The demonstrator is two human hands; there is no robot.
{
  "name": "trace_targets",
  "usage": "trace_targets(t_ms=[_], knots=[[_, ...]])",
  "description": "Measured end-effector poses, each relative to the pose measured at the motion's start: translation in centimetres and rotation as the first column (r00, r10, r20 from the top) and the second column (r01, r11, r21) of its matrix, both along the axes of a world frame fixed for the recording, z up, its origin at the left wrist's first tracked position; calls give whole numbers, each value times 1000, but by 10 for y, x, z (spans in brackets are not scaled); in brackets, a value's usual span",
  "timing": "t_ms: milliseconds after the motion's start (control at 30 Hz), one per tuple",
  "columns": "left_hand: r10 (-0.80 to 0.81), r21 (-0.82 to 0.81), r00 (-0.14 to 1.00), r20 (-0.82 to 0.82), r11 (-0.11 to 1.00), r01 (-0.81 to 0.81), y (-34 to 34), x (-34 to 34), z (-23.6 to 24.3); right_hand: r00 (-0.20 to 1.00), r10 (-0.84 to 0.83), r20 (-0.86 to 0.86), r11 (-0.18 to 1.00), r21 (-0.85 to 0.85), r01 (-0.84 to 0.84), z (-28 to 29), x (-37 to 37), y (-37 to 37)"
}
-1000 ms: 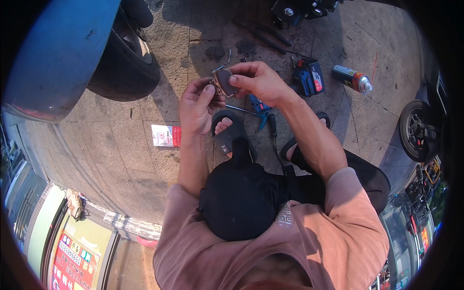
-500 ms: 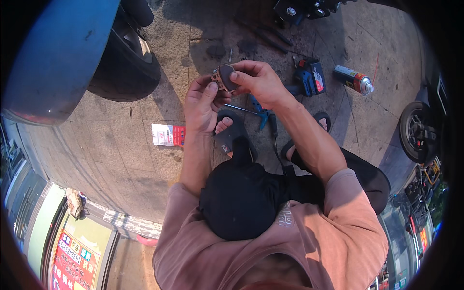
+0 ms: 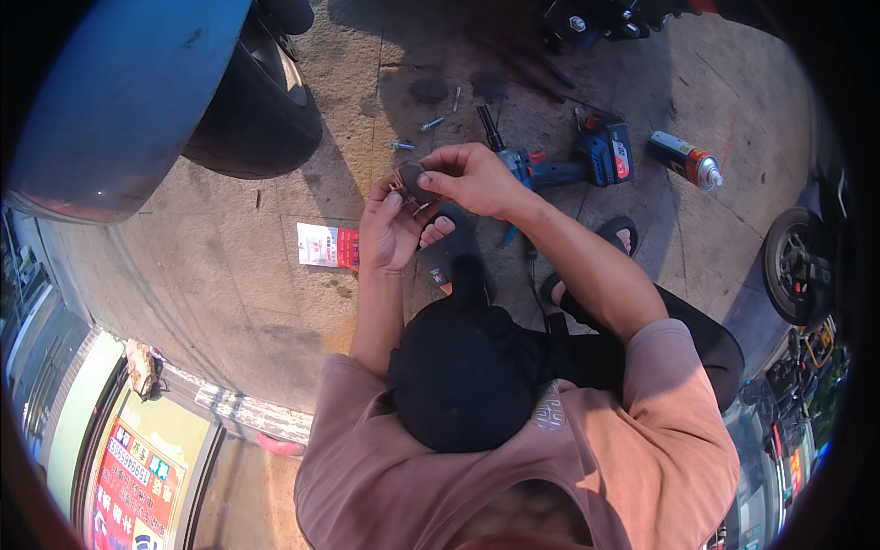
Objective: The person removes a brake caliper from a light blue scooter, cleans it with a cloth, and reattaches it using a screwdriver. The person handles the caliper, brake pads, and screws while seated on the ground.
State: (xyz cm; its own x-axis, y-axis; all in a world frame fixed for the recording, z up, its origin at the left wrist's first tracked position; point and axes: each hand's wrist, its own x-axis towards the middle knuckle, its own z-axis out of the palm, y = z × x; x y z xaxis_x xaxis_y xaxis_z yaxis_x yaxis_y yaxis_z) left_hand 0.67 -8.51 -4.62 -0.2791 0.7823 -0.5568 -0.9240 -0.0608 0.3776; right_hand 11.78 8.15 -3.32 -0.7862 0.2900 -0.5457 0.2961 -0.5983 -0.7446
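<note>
My left hand (image 3: 390, 229) and my right hand (image 3: 472, 183) are both closed on a small brake pad (image 3: 420, 179), a dark plate with a coppery metal piece, held above my sandalled foot. Several small bolts (image 3: 432, 123) lie on the paving just beyond my fingers. A blue power tool with a black socket (image 3: 493, 128) lies partly behind my right hand, its battery (image 3: 605, 151) to the right. A white and red packet (image 3: 321, 244) rests left of my left wrist.
A scooter's blue body (image 3: 110, 101) and tyre (image 3: 257, 137) stand upper left. A spray can (image 3: 683, 158) lies at the right, near another wheel (image 3: 793, 268). Black pliers (image 3: 532, 69) and dark machinery (image 3: 596, 23) are at the top. Stone paving (image 3: 229, 293) surrounds me.
Both hands and the brake pad have moved down toward my body and changed angle. More of the socket tool and the bolts now shows beyond my hands. The view has shifted slightly.
</note>
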Motion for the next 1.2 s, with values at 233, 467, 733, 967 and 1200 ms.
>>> trace_targets(t_ms=[233, 467, 733, 967, 1200], knots=[[182, 76, 975, 126, 978, -192, -78, -14, -11, 962, 19, 274, 589, 774, -232, -55, -31, -22], [234, -1, 969, 76, 972, -234, -65, -37, -8, 854, 258, 451, 270, 815, -512, -80, -42, -64], [227, 50, 966, -122, 974, -223, -16, -34, 13, 958, 149, 244, 713, 645, -275, -97, -35, -75], [255, 59, 910, -328, 966, -250, 7, -18, 37, 981, -114, 158, 986, -106, 131, -42, -7, -33], [251, 67, 837, -486, 966, -250, 21, -8, 60, 929, -348, -122, 924, -213, 318, 13, 11, 17]])
